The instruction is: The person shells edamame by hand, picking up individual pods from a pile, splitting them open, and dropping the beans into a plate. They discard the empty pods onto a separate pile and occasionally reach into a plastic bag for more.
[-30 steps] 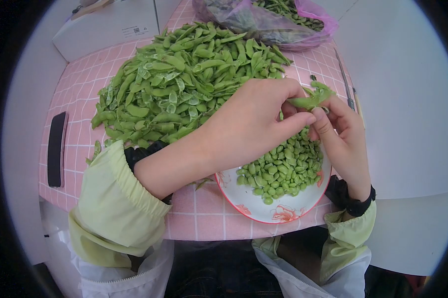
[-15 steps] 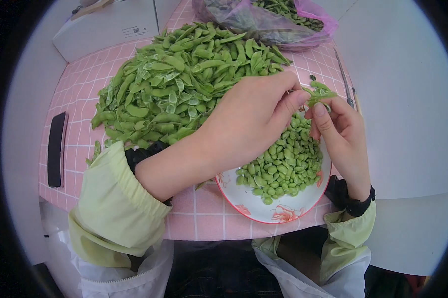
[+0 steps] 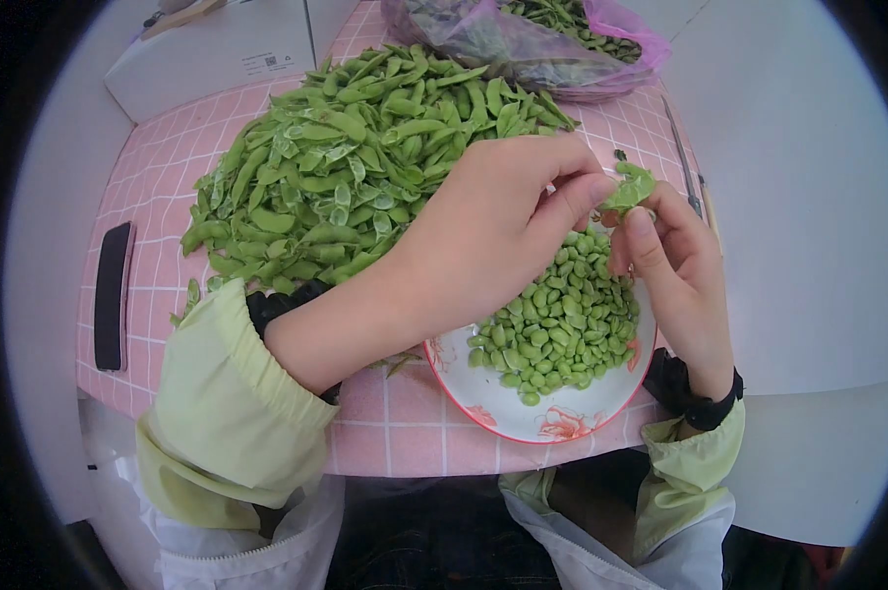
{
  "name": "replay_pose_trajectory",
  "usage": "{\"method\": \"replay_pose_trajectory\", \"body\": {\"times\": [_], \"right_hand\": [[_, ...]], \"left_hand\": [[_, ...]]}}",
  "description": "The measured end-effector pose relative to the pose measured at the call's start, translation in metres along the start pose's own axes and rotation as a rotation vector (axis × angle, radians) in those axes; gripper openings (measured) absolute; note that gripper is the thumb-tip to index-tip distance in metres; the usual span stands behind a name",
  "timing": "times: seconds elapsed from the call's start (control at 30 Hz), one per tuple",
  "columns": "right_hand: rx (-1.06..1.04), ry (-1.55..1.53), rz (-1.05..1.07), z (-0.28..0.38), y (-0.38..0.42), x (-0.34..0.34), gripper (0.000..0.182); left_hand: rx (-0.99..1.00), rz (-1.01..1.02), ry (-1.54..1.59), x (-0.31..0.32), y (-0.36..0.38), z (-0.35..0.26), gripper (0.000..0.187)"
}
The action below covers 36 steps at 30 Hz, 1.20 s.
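Both hands meet above the far rim of a white plate (image 3: pixel 537 427) with a red edge and flower prints. Shelled green soybeans (image 3: pixel 562 329) are heaped in it. Between my hands is a green soybean pod (image 3: pixel 633 187), its flat side facing up. My left hand (image 3: pixel 523 216) reaches across from the left and pinches the pod's near-left end with thumb and forefinger. My right hand (image 3: pixel 672 261) grips it from the right with thumb and curled fingers. Any bean inside the pod is hidden. A big pile of pods (image 3: pixel 365 157) lies beyond my left forearm.
A translucent purple bag (image 3: pixel 562 74) holding more pods stands at the back. At the left lies a dark phone (image 3: pixel 113 295), with a white box (image 3: pixel 218 59) behind it. Thin sticks (image 3: pixel 685 157) lie along the right edge of the pink checked tablecloth (image 3: pixel 385 428).
The pod between my hands has turned, so its broad face now shows. My left hand has shifted very slightly; the plate and pile stay put.
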State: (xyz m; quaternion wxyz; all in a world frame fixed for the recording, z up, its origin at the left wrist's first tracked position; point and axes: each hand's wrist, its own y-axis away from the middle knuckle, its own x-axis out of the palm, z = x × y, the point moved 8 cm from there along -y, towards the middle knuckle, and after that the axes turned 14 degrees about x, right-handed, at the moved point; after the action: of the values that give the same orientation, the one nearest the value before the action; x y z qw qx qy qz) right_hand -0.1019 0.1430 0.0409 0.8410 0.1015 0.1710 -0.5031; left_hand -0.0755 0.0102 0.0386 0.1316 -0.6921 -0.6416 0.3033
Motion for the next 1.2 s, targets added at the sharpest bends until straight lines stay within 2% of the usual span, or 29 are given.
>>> {"method": "replay_pose_trajectory", "body": {"times": [0.07, 0.27, 0.37, 0.47, 0.57, 1.2], "right_hand": [[-0.013, -0.014, -0.039, 0.003, 0.001, 0.001, 0.022], [-0.009, -0.054, 0.022, 0.003, 0.002, -0.002, 0.015], [-0.013, -0.045, 0.009, 0.003, 0.001, -0.004, 0.014], [0.017, -0.026, -0.03, 0.002, 0.0, -0.006, 0.015], [0.024, 0.006, -0.063, 0.002, 0.001, -0.006, 0.016], [0.004, 0.049, -0.068, 0.002, 0.003, -0.004, 0.014]], "left_hand": [[-0.012, 0.019, 0.022, 0.002, 0.0, -0.001, 0.016], [0.039, 0.106, -0.019, 0.01, 0.002, -0.003, 0.016], [0.24, 0.086, -0.118, 0.012, 0.001, -0.01, 0.014], [0.347, 0.104, -0.313, 0.012, 0.001, -0.015, 0.012], [0.371, 0.115, -0.437, 0.016, 0.005, -0.015, 0.011], [0.362, 0.132, -0.537, 0.02, 0.008, -0.024, 0.008]]}}
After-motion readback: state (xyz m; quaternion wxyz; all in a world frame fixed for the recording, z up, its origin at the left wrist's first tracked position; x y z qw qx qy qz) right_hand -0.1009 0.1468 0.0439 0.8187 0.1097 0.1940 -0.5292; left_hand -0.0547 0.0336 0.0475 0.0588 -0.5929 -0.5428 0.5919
